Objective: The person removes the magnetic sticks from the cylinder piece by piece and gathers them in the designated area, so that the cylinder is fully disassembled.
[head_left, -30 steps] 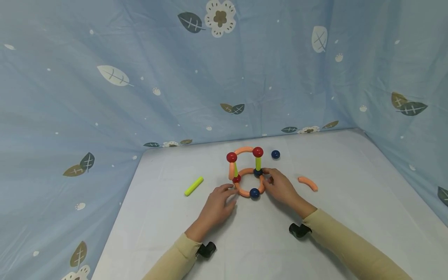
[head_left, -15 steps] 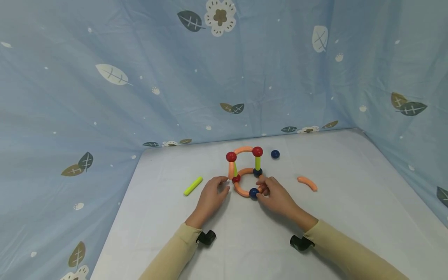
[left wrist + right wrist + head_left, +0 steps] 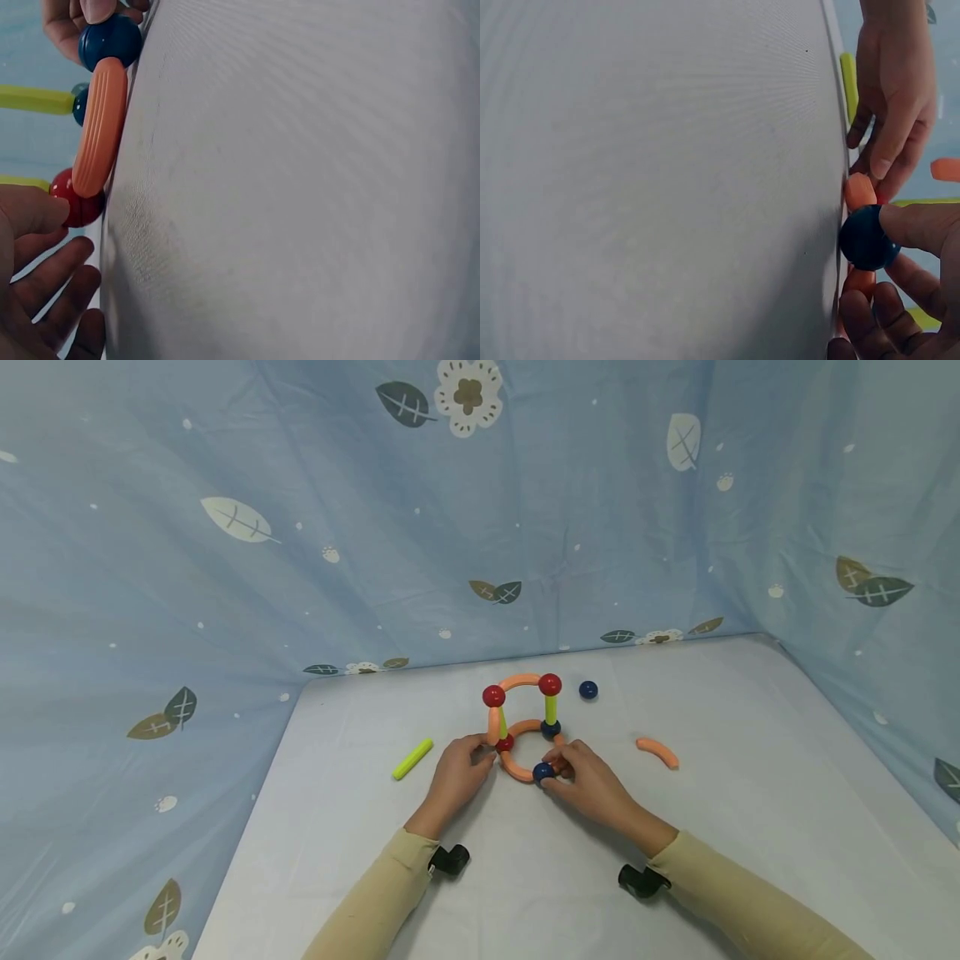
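A small frame of balls and rods stands on the table. Curved orange rods (image 3: pixel 516 769) and balls form its bottom ring. Two yellow-green rods (image 3: pixel 551 710) rise to red top balls (image 3: pixel 493 696), joined by an orange arc (image 3: pixel 520 680). Another orange rod (image 3: pixel 493 727) hangs from the left top ball. My left hand (image 3: pixel 457 774) pinches the lower red ball (image 3: pixel 78 202), its other fingers spread. With thumb and fingers, my right hand (image 3: pixel 592 785) holds the front blue ball (image 3: pixel 867 238) of the ring. Fingertips behind the balls are partly hidden.
Left of the frame lies a loose yellow-green rod (image 3: pixel 412 759). A loose blue ball (image 3: pixel 588 690) sits behind it to the right, and a curved orange rod (image 3: pixel 657 752) lies at right. A blue patterned curtain (image 3: pixel 420 527) hangs behind the white table (image 3: pixel 352 710).
My right hand has moved from the ring's back right side to the front blue ball and now grips it. My left hand has shifted up to the lower red ball.
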A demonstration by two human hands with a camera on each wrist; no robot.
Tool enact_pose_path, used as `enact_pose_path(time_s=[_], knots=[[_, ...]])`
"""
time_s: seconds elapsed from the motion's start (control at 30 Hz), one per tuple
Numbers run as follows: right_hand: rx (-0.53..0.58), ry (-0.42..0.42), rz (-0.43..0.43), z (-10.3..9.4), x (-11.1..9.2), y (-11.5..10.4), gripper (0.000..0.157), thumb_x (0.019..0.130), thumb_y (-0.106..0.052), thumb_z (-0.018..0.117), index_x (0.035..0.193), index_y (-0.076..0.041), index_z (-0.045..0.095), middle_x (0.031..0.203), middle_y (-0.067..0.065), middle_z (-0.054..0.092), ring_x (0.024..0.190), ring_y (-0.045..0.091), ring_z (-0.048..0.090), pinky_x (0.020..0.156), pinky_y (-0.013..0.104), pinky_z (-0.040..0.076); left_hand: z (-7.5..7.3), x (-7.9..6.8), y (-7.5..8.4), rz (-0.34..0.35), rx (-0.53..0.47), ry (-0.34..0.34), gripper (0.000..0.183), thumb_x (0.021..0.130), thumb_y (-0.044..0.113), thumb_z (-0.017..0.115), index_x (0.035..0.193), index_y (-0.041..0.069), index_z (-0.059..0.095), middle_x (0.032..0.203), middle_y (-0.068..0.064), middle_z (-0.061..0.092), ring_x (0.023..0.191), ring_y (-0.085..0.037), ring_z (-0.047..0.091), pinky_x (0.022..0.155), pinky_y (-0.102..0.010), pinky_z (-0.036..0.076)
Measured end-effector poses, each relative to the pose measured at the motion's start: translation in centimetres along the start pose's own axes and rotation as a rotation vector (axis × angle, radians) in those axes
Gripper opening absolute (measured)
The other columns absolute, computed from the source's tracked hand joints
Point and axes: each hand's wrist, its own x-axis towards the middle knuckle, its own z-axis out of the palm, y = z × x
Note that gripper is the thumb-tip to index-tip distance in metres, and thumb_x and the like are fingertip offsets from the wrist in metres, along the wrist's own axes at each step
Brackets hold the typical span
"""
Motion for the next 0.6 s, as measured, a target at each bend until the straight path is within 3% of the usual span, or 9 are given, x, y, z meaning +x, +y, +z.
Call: enact_pose_path(time_s=[0.23, 0.4, 0.6], knots=[[-0.013, 0.003, -0.007, -0.25, -0.14, 0.08, 0.029, 0.088, -0.019, 0.081, 0.114, -0.011, 0.071, 0.097, -0.001, 0.059, 0.089, 0.012, 0.058, 0.080, 0.033, 0.053, -0.02, 0.03, 0.14, -0.031, -0.031, 0.007, 0.026, 0.095, 0.020, 0.072, 0.119, 0.010, 0.070, 0.117, -0.007, 0.071, 0.111, -0.024, 0.065, 0.093, -0.044, 0.054], [-0.005, 0.006, -0.009, -0.38, -0.33, 0.02, 0.030, 0.089, -0.019, 0.080, 0.116, -0.010, 0.071, 0.096, -0.003, 0.061, 0.089, 0.011, 0.058, 0.080, 0.032, 0.054, 0.02, 0.09, 0.06, -0.034, -0.083, -0.003, 0.031, 0.097, 0.021, 0.071, 0.126, 0.012, 0.067, 0.119, -0.003, 0.071, 0.108, -0.018, 0.066, 0.089, -0.039, 0.055], [-0.005, 0.008, -0.015, -0.57, -0.40, 0.22, 0.029, 0.090, -0.021, 0.079, 0.117, -0.012, 0.072, 0.096, -0.004, 0.062, 0.089, 0.010, 0.059, 0.080, 0.033, 0.054, 0.02, 0.05, 0.08, -0.020, -0.045, -0.008, 0.033, 0.097, 0.021, 0.071, 0.128, 0.009, 0.069, 0.121, -0.005, 0.070, 0.112, -0.021, 0.065, 0.093, -0.041, 0.054]])
